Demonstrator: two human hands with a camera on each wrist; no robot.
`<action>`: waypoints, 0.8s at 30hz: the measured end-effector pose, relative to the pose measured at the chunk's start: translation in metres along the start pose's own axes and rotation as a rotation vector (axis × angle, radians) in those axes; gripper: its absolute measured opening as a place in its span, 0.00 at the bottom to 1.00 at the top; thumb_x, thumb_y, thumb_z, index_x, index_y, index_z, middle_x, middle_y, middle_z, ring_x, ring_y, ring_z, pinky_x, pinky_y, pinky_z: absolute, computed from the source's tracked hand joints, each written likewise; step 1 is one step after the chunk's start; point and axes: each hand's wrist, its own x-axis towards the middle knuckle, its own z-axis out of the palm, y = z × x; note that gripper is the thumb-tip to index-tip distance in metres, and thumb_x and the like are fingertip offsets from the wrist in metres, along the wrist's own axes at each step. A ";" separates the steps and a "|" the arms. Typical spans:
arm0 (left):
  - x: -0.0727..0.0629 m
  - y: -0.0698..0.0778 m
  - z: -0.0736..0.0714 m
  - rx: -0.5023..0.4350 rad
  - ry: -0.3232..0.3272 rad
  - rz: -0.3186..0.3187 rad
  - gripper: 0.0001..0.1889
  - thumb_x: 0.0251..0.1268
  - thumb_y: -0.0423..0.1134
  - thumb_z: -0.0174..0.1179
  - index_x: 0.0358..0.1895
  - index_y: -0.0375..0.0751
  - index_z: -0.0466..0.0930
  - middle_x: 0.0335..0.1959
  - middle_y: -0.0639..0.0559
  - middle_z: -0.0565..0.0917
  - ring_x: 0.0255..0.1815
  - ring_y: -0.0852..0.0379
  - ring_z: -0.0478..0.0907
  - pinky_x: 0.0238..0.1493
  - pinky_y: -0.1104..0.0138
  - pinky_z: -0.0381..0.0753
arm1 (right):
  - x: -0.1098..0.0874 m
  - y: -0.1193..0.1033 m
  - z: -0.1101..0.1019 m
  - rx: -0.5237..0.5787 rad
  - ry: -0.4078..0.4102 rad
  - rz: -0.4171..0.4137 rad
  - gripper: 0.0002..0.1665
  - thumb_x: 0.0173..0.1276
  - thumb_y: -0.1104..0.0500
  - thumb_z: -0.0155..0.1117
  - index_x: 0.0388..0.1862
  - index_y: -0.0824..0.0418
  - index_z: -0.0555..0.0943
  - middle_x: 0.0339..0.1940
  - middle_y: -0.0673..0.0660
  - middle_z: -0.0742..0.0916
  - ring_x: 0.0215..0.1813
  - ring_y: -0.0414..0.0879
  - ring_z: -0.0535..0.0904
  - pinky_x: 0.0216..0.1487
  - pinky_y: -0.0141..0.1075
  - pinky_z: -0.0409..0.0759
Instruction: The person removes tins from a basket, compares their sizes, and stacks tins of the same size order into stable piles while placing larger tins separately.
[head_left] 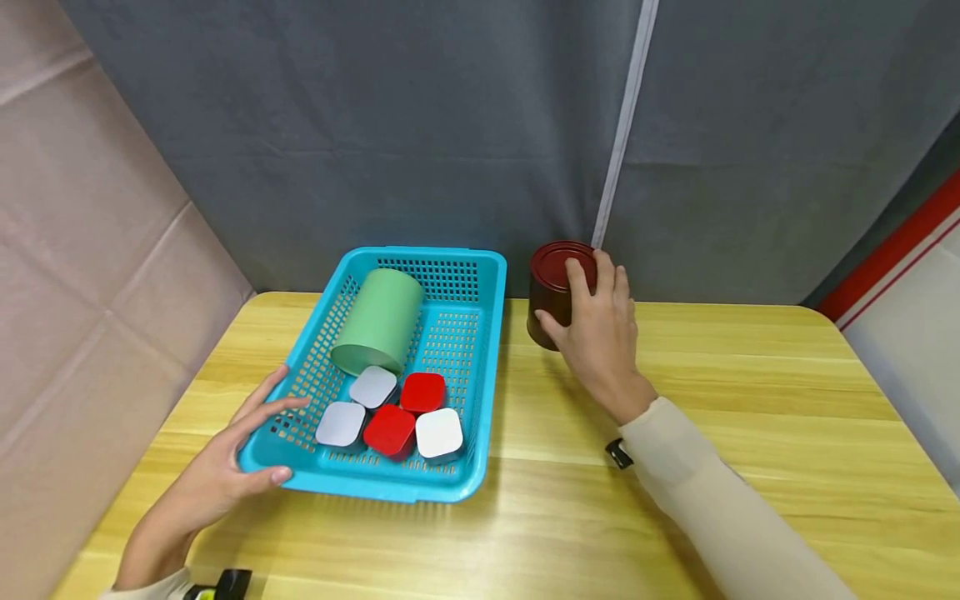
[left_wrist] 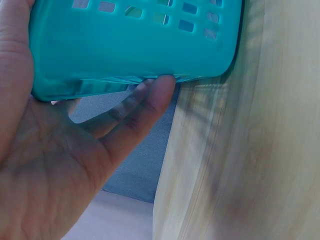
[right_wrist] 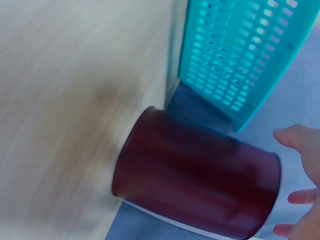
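Note:
My left hand (head_left: 213,471) holds the near left corner of a blue plastic basket (head_left: 497,375), thumb along the front rim and fingers at the left side. In the basket, a pale green cylinder (head_left: 384,312) lies on its side. Near its front end are several small square-topped containers, including a red one (head_left: 390,429) and a white one (head_left: 439,433). My right hand (head_left: 603,337) is over a dark red lidded can (head_left: 547,292) that stands upright right of the basket. Its fingers are spread; the right wrist view shows fingertips (right_wrist: 286,136) just off the can's lid end.
The wooden table (head_left: 720,400) extends to the right and in front of the basket. A grey curtain (head_left: 375,125) hangs close behind the can and basket. On the left is a pinkish cloth wall (head_left: 82,250); a red and white panel (head_left: 900,242) stands at the right.

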 end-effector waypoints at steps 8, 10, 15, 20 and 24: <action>0.000 0.001 0.000 -0.002 -0.005 0.004 0.41 0.56 0.29 0.71 0.76 0.46 0.70 0.89 0.57 0.44 0.81 0.74 0.45 0.59 0.83 0.55 | -0.005 -0.013 -0.014 -0.010 0.012 -0.051 0.46 0.61 0.48 0.81 0.72 0.60 0.71 0.76 0.70 0.70 0.76 0.76 0.66 0.64 0.74 0.72; 0.000 0.001 0.000 -0.005 -0.005 0.005 0.41 0.56 0.30 0.71 0.76 0.45 0.70 0.89 0.57 0.44 0.82 0.74 0.45 0.60 0.83 0.55 | -0.006 -0.016 -0.016 -0.008 0.013 -0.065 0.46 0.61 0.48 0.80 0.72 0.61 0.70 0.76 0.70 0.71 0.76 0.74 0.67 0.65 0.72 0.73; 0.000 0.001 0.000 -0.012 -0.004 0.006 0.41 0.56 0.29 0.71 0.76 0.45 0.70 0.89 0.57 0.44 0.82 0.74 0.45 0.60 0.82 0.54 | -0.009 -0.021 -0.019 0.013 0.033 -0.103 0.46 0.60 0.49 0.81 0.72 0.62 0.71 0.73 0.70 0.73 0.74 0.70 0.70 0.69 0.63 0.75; 0.000 0.001 0.001 -0.004 0.000 0.003 0.40 0.56 0.29 0.71 0.76 0.46 0.70 0.89 0.57 0.45 0.81 0.74 0.46 0.59 0.81 0.55 | -0.011 -0.026 -0.021 0.026 0.032 -0.110 0.46 0.60 0.49 0.81 0.72 0.61 0.71 0.73 0.69 0.74 0.73 0.67 0.71 0.63 0.62 0.81; 0.000 0.001 0.000 0.009 0.003 -0.004 0.40 0.56 0.30 0.71 0.76 0.46 0.70 0.89 0.57 0.45 0.81 0.74 0.46 0.59 0.81 0.55 | -0.013 -0.032 -0.024 0.048 0.030 -0.113 0.46 0.59 0.48 0.82 0.73 0.60 0.72 0.73 0.67 0.74 0.73 0.65 0.72 0.57 0.62 0.84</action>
